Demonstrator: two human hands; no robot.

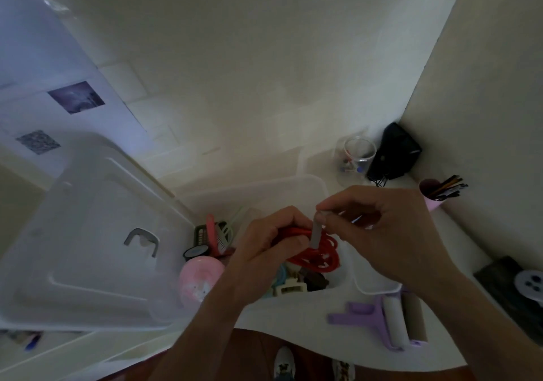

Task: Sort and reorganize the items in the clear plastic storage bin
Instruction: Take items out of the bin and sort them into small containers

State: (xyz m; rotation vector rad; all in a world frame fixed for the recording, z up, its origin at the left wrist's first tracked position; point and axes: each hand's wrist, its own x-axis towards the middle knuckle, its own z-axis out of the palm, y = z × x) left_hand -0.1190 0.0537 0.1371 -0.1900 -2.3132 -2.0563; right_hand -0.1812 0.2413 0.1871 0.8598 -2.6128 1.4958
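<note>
- A coiled red cable (316, 253) is grasped in the left hand (264, 251), fingers curled round one end of the coil.
- A thin grey strip (316, 232), laid across the cable, is pinched in the grip of the right hand (382, 231).
- Both are held just above the clear storage bin (318, 182), where a pink round case (199, 275) and combs (213, 235) lie.
- The bin's lid (88, 233) is propped to the left on the white table (293, 316).

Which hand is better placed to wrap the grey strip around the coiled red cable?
Likely the right hand: its fingers already pinch the grey strip, while the left hand grips the coiled red cable.
</note>
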